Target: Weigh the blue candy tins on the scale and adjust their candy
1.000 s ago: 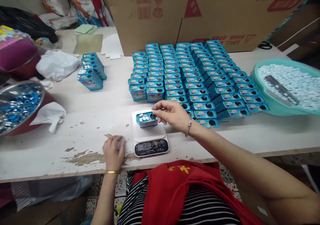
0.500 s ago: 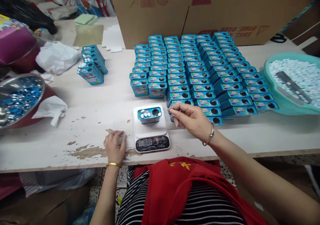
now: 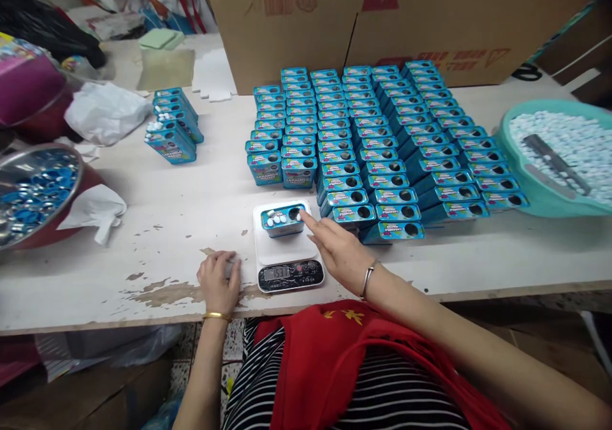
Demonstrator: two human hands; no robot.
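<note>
A blue candy tin (image 3: 283, 222) with a round hole in its top stands on a small white scale (image 3: 291, 251) with a lit display. Several white candies (image 3: 280, 221) lie on the tin's top, and a single one sits at its right end beside the hole. My right hand (image 3: 337, 251) reaches in from the right, index fingertip at that single candy; its fingers are stretched out, and I see nothing gripped. Left of the scale, my left hand (image 3: 220, 280) rests on the tabletop, fingers loosely bent, thumb apart, holding nothing.
Rows of blue tins (image 3: 344, 143) fill the table behind the scale. A turquoise basin (image 3: 540, 194) of white candies with a dark scoop stands right. At left are a few tins (image 3: 174, 140) and a metal bowl (image 3: 79, 191) of blue-and-silver caps. A cardboard box (image 3: 306, 47) stands behind.
My right hand has moved left and slightly down, from beside the tin rows to the right end of the tin on the scale. My left hand has stayed in place.
</note>
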